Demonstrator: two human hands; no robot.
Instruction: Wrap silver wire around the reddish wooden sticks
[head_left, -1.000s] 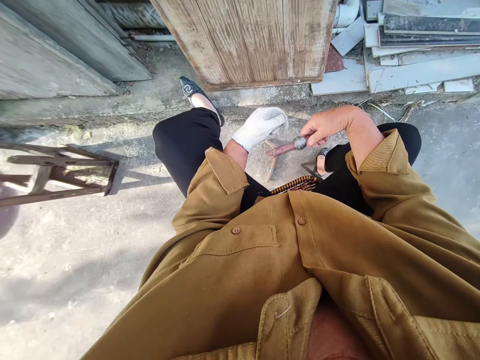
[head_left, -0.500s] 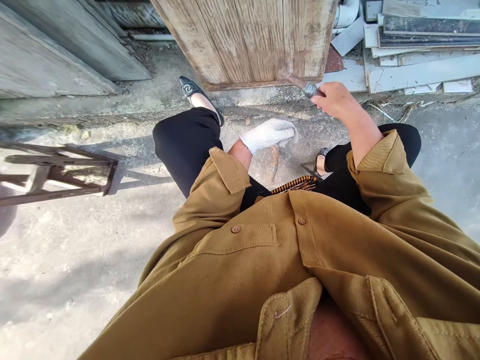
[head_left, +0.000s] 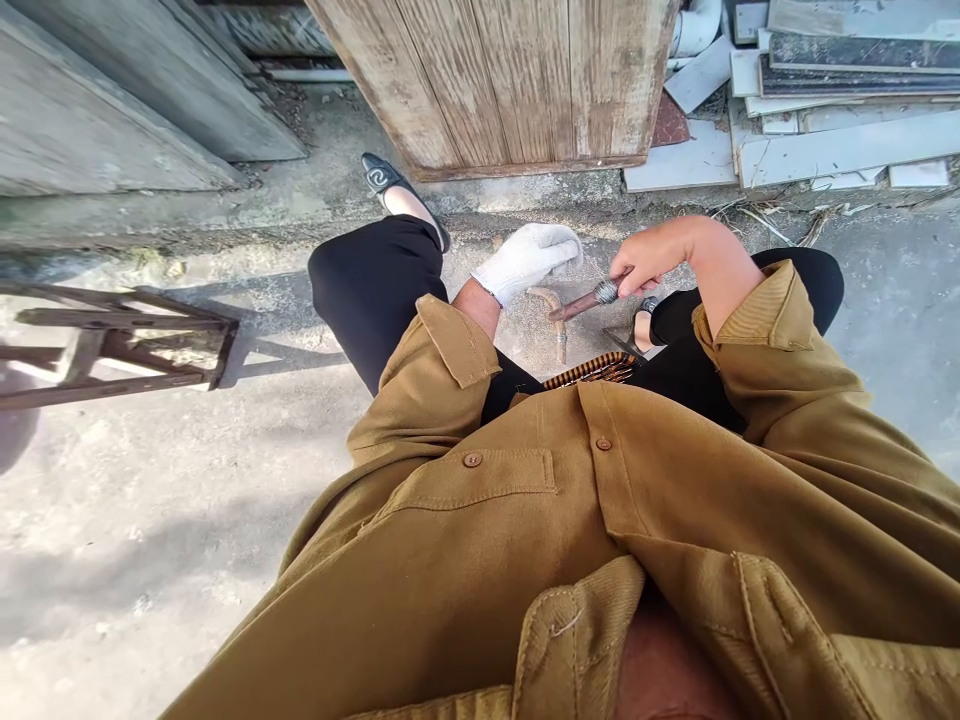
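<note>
Past the brown shirt (head_left: 480,560), the bare right hand (head_left: 658,256) has its fingers wrapped round a dark stick (head_left: 579,304) bearing a wire coil (head_left: 606,291); the gloved left hand (head_left: 531,260) curls near its tip, though I can't tell what those fingers pinch. A bent branch (head_left: 561,343) shows beside the tip, a weathered wooden panel (head_left: 517,90) farther off

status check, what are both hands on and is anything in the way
Right hand gripping wire-wound stick. Gloved left hand curled nearby, contents unclear. Bent stick partly behind that stick's end, contact unclear.
</note>
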